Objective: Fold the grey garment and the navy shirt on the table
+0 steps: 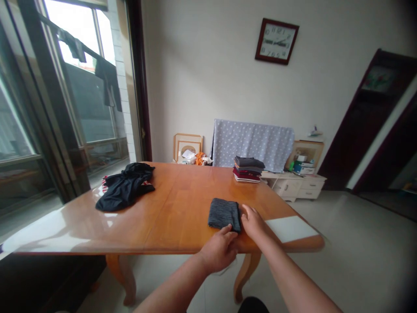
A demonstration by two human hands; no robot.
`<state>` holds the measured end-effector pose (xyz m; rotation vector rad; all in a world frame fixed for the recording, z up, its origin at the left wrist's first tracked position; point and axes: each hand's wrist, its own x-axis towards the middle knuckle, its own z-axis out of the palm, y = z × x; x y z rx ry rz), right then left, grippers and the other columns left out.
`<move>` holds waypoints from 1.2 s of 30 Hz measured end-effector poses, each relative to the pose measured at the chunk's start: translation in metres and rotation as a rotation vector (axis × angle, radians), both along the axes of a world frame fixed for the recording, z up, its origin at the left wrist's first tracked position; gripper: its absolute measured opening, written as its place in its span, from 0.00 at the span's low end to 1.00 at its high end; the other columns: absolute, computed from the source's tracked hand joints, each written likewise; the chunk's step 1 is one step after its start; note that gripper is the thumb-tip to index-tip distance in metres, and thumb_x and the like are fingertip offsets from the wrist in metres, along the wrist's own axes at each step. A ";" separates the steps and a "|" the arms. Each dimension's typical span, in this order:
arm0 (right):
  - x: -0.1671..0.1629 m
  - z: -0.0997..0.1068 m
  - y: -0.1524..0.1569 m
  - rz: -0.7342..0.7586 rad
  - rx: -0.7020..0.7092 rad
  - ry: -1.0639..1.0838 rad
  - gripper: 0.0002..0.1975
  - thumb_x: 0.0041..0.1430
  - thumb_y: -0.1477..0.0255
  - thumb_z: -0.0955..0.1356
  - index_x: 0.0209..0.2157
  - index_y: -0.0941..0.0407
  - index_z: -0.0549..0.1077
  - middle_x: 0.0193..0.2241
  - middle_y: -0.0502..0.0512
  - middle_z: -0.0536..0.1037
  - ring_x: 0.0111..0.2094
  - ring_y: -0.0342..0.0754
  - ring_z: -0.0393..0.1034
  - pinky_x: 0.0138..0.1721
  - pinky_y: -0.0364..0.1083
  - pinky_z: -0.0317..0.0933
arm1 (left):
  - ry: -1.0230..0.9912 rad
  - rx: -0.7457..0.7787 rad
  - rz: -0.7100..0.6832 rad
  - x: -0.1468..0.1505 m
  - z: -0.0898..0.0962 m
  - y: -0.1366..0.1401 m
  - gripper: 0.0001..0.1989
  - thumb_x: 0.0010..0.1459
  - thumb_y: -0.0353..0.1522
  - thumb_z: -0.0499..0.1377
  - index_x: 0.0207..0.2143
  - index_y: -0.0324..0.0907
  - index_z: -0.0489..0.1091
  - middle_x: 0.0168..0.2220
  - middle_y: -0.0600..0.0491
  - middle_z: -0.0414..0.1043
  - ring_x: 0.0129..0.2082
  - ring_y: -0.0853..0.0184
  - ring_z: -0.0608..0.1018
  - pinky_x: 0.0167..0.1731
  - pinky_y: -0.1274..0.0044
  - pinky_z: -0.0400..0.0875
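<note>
Far off to the left of the hands, dark clothes [109, 82] hang from a rail by the window. Nearer in, still well left of the hands, a crumpled black garment [125, 187] with red-and-white patches sprawls across the worktop [182, 206]. Straight beyond the hands, past the far edge, picture frames [188, 145] lean on the wall behind a jumble of orange and white bits.

Now the left hand [219, 248]: half-curled, fingertips on the near right corner of the folded dark grey cloth [224, 214], which sits just ahead of it. The right hand [252, 221] is at the cloth's right edge, fingers loosely bent; whether either hand pinches the fabric, I can't tell.

Beyond the right hand, a stack of folded clothes [249, 168] stands near the far edge, partly blocking the dotted cloth [254, 141] draped behind it. A clock [276, 41] hangs high above. Right of the right hand, a white sheet [293, 229] lies beside the forearm, with a white cabinet [304, 191] farther off.
</note>
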<state>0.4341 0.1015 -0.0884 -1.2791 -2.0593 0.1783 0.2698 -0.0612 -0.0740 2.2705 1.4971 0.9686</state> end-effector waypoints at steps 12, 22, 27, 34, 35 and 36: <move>0.009 -0.009 -0.070 0.082 0.019 0.253 0.14 0.63 0.67 0.61 0.43 0.53 0.75 0.41 0.58 0.77 0.45 0.53 0.71 0.48 0.51 0.66 | -0.050 0.128 0.357 -0.072 0.007 0.022 0.17 0.57 0.25 0.51 0.48 0.45 0.68 0.47 0.49 0.72 0.49 0.62 0.74 0.53 0.68 0.68; 0.008 0.002 -0.065 0.055 0.074 0.180 0.16 0.63 0.71 0.60 0.46 0.54 0.76 0.45 0.59 0.77 0.48 0.54 0.69 0.53 0.51 0.63 | 0.259 0.028 0.172 -0.049 0.024 0.048 0.19 0.51 0.24 0.56 0.45 0.44 0.72 0.46 0.48 0.72 0.48 0.60 0.74 0.52 0.68 0.67; -0.004 0.031 -0.043 0.081 0.084 0.152 0.20 0.67 0.68 0.57 0.52 0.54 0.74 0.53 0.58 0.75 0.54 0.51 0.68 0.58 0.48 0.59 | 0.269 0.025 0.171 -0.047 0.020 0.049 0.16 0.53 0.24 0.55 0.43 0.44 0.72 0.44 0.49 0.72 0.46 0.61 0.74 0.50 0.69 0.68; -0.046 0.040 -0.007 0.150 -0.149 -0.230 0.29 0.71 0.60 0.52 0.65 0.56 0.61 0.68 0.61 0.58 0.69 0.53 0.45 0.68 0.58 0.36 | 0.206 0.027 0.187 -0.049 0.016 0.048 0.25 0.49 0.21 0.54 0.49 0.44 0.70 0.49 0.48 0.71 0.51 0.60 0.73 0.55 0.66 0.66; -0.047 0.036 -0.003 0.147 -0.225 -0.285 0.30 0.71 0.58 0.51 0.67 0.57 0.57 0.69 0.61 0.54 0.70 0.54 0.42 0.68 0.60 0.32 | 0.179 0.031 0.205 -0.052 0.013 0.046 0.27 0.48 0.20 0.54 0.51 0.44 0.69 0.51 0.48 0.71 0.52 0.60 0.72 0.56 0.66 0.65; -0.046 0.030 0.001 0.144 -0.297 -0.325 0.32 0.71 0.57 0.50 0.69 0.56 0.54 0.70 0.61 0.51 0.71 0.53 0.39 0.68 0.61 0.30 | 0.153 0.034 0.228 -0.055 0.010 0.044 0.28 0.48 0.20 0.54 0.52 0.44 0.68 0.51 0.47 0.70 0.53 0.61 0.72 0.57 0.66 0.65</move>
